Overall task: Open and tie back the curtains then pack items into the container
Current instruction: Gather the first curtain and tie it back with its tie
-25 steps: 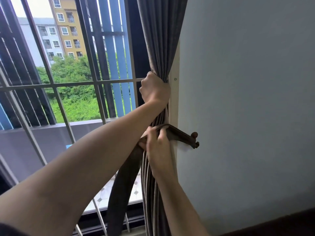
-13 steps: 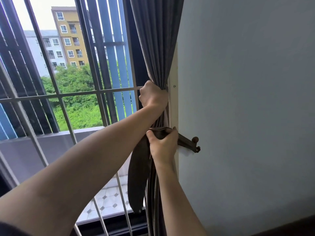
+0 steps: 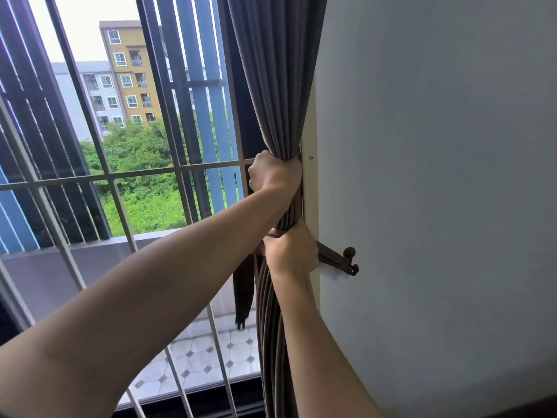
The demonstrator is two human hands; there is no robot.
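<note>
At the window edge, I watch both bare arms reach up and forward to the grey curtain point(image 3: 271, 86), which is gathered into one tight bundle against the cream frame strip point(image 3: 310, 131). The left arm runs in long from the lower left, almost straight, and the left hand point(image 3: 274, 176) makes a fist round the bundle, back of the hand toward the camera. Its fingers are curled and pressed together around the folds; the tips are hidden on the far side.

Directly below those fingers, with a short length of pleated cloth between the two fists, the right hand point(image 3: 291, 251) comes up on a raised forearm from the bottom of the view. It grips the brown tieback band point(image 3: 242, 288) where the band crosses the bundle, fingers curled close together, tips out of sight. I cannot tell how far the band wraps behind the cloth.

To the right of the right hand's fingers, the band runs taut to a dark knobbed hook point(image 3: 349, 260) fixed on the pale wall point(image 3: 437, 146). Left of and below those fingers, the band's loose end hangs straight down beside the curtain. Beyond the left hand's knuckles stand the white window grille point(image 3: 120, 176), green trees point(image 3: 144, 176) and a yellow apartment block point(image 3: 132, 70). Beneath both hands, the curtain's pleats fall past the tiled balcony floor point(image 3: 205, 357).
</note>
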